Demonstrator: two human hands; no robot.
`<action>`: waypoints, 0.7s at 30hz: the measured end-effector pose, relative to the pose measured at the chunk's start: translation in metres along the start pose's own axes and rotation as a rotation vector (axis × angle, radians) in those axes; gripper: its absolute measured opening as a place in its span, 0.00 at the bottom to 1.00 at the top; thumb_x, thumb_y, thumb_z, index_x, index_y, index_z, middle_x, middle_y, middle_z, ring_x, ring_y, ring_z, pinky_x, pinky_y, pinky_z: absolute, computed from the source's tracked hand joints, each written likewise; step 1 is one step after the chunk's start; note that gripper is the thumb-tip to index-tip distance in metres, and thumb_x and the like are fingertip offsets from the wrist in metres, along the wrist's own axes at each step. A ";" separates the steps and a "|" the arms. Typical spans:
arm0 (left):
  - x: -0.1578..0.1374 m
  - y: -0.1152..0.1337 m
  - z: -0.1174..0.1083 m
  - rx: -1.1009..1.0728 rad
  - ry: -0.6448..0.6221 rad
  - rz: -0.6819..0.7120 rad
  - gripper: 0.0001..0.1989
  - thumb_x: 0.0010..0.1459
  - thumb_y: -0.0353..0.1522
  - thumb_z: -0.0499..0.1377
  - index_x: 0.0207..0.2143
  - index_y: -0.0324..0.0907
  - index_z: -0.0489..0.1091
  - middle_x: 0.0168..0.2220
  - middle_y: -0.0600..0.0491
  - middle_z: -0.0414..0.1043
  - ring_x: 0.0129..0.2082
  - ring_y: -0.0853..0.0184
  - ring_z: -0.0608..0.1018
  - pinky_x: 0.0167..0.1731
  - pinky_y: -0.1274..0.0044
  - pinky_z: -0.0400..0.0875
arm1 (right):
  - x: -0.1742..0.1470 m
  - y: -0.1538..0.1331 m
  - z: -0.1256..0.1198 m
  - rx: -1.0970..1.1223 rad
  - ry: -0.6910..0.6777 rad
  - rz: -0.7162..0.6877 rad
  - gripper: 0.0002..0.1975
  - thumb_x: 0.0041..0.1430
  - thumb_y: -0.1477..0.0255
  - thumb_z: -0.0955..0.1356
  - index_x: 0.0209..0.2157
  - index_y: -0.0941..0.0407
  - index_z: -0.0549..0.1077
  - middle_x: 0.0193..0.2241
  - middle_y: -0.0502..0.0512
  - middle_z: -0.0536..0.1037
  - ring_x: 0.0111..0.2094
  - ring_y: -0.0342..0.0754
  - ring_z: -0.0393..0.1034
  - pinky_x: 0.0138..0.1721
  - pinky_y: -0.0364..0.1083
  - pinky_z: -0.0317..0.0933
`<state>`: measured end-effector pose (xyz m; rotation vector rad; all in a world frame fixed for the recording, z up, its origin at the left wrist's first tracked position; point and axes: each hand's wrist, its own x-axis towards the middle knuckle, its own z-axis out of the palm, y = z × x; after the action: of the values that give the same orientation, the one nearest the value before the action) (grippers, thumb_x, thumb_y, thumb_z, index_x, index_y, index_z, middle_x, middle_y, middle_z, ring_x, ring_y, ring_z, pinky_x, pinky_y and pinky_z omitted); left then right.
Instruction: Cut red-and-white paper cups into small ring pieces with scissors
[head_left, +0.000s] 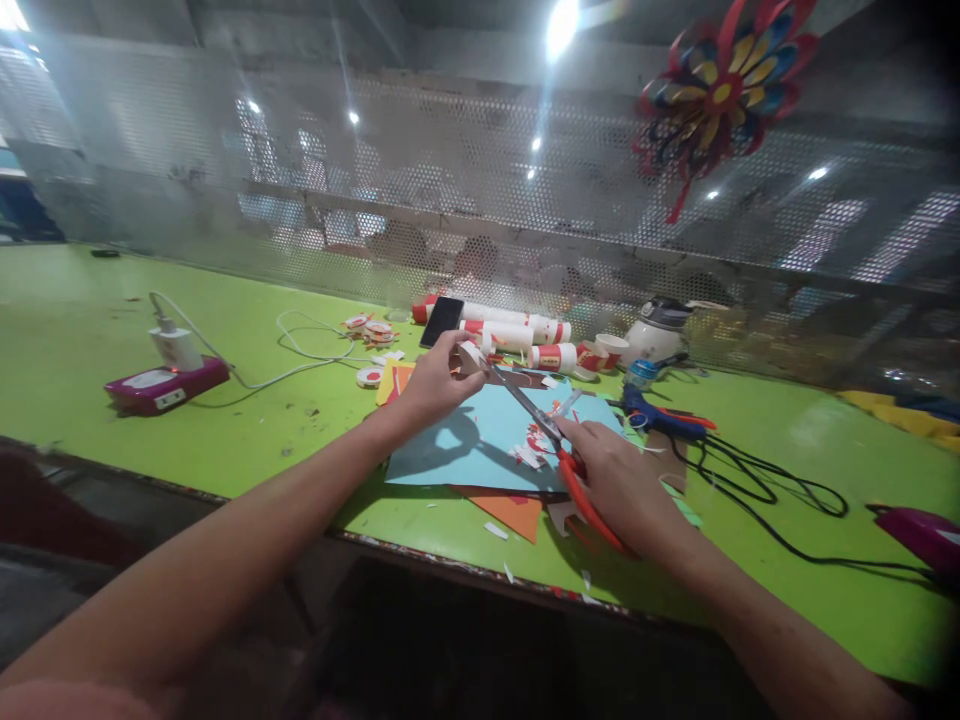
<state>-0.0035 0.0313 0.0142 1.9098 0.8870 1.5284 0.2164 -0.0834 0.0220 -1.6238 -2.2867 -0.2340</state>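
My left hand point(435, 380) pinches a small white paper piece point(472, 357) above the light blue paper sheet point(457, 445). My right hand point(622, 485) grips red-handled scissors point(555, 445), whose blades point up-left and meet the white piece. Small red and white paper scraps point(529, 450) lie on the blue sheet between my hands. An orange paper sheet point(514, 512) sticks out from under the blue one near the table's front edge.
On the green table point(112, 330): a maroon power strip with a white charger point(166, 378) at left, a black phone point(441, 320), white and red glue tubes point(517, 330), a blue glue gun point(664, 418) with black cable point(757, 490), a colourful paper flower point(720, 95) on the mesh screen.
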 end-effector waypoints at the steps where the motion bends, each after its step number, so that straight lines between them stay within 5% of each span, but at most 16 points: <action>1: 0.000 0.000 0.000 0.017 0.003 0.003 0.22 0.47 0.30 0.62 0.46 0.39 0.62 0.41 0.47 0.73 0.39 0.63 0.78 0.40 0.71 0.73 | 0.000 0.000 -0.001 -0.019 0.013 0.003 0.21 0.59 0.77 0.59 0.53 0.64 0.68 0.39 0.69 0.74 0.38 0.60 0.68 0.37 0.52 0.60; 21: -0.003 0.007 -0.005 0.308 0.072 0.019 0.23 0.46 0.28 0.61 0.46 0.40 0.64 0.36 0.49 0.74 0.33 0.65 0.78 0.36 0.72 0.74 | -0.001 -0.003 0.002 -0.124 0.029 -0.003 0.21 0.60 0.78 0.60 0.55 0.63 0.67 0.36 0.64 0.72 0.38 0.57 0.67 0.37 0.48 0.58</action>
<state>-0.0075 0.0247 0.0184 2.0892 1.1986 1.5521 0.2135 -0.0847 0.0200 -1.6643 -2.2939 -0.4055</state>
